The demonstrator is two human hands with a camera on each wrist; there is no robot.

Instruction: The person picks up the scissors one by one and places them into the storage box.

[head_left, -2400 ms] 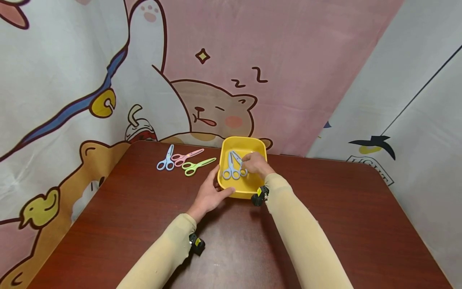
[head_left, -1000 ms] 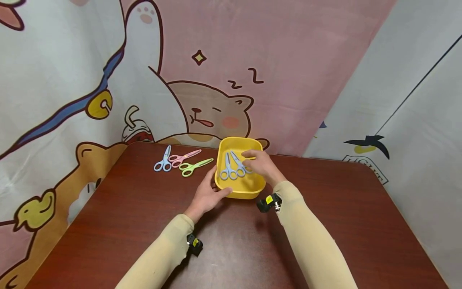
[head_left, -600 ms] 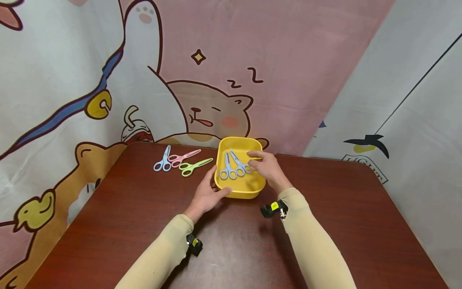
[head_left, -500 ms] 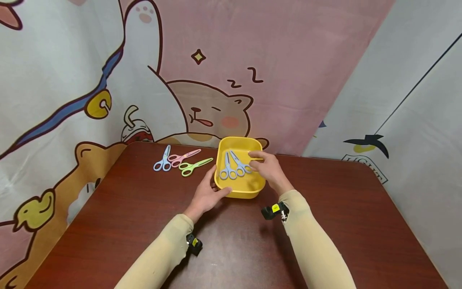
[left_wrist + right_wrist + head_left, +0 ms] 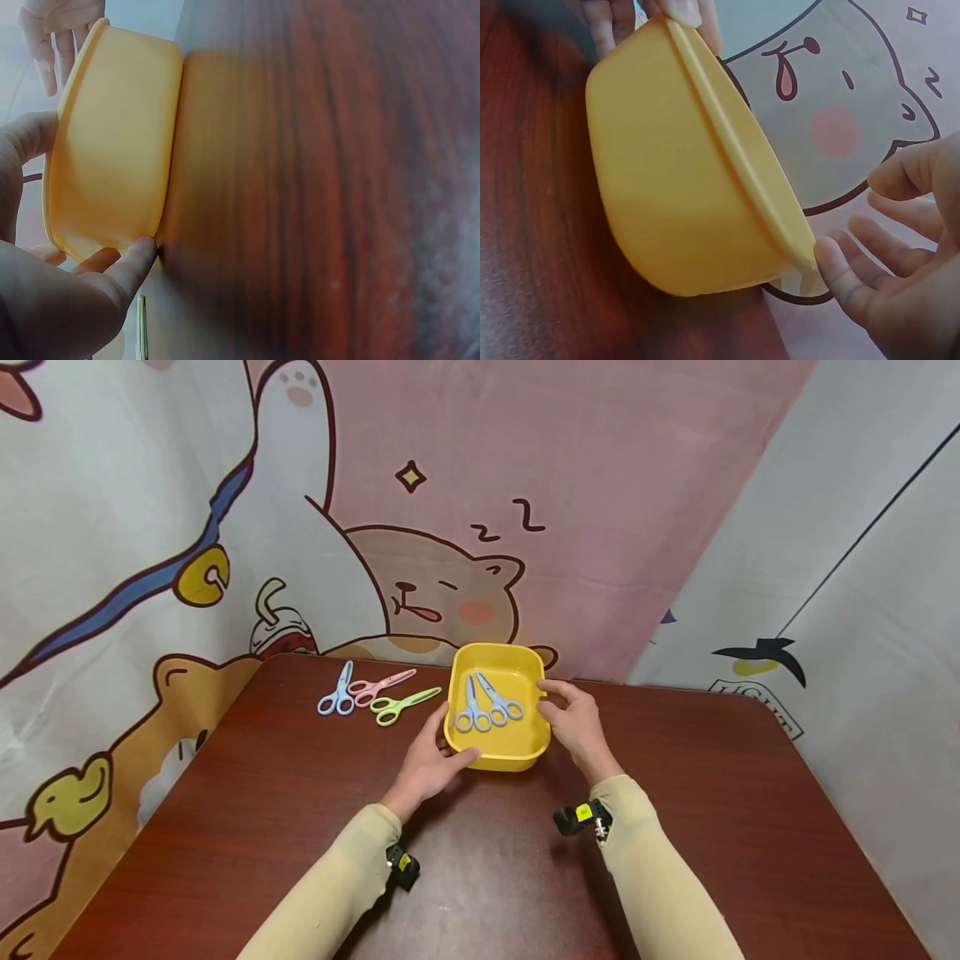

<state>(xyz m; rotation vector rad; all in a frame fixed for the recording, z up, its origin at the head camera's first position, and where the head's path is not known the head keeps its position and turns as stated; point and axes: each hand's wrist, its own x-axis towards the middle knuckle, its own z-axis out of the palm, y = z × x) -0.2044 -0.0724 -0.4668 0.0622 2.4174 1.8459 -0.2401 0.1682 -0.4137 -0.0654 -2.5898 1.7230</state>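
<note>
A yellow bin (image 5: 510, 763) stands on the table near its back edge, with two pairs of blue scissors (image 5: 472, 717) (image 5: 504, 710) lying inside, handles toward the person. My left hand (image 5: 429, 770) grips the bin's near left corner, thumb (image 5: 36, 135) over the rim and fingers against the wall. At the bin's right side is my right hand (image 5: 579, 723), holding nothing, its fingers (image 5: 847, 277) relaxed and slightly bent beside the rim; whether a fingertip touches it I cannot tell.
Left of the bin, blue scissors (image 5: 337, 700), pink scissors (image 5: 367, 695) and green scissors (image 5: 388, 713) lie on the brown table (image 5: 300, 802). A cartoon-printed curtain (image 5: 600, 527) hangs behind the table's back edge.
My right hand has moved out of the bin to its right side, leaving the right-hand blue scissors inside, shifted slightly. My left hand keeps its grip on the bin.
</note>
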